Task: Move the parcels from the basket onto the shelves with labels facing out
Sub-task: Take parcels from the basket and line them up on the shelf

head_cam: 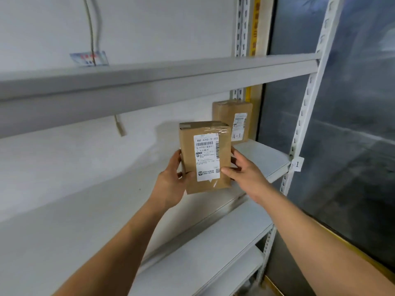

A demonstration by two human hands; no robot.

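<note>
- Gripping the parcel upright, left hand and right hand curl round its sides, label facing near.
- It hangs over the shelf; whether touching, unclear.
- Second parcel stands far right.

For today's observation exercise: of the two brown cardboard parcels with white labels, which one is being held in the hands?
The nearer brown cardboard parcel, gripped upright by the left hand and right hand. The farther cardboard parcel stands untouched on the white shelf.

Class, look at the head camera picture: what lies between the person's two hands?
In the head view, one upright cardboard parcel lies between them, its white label facing the camera. The left hand grips its left edge, the right hand its right edge.
</note>
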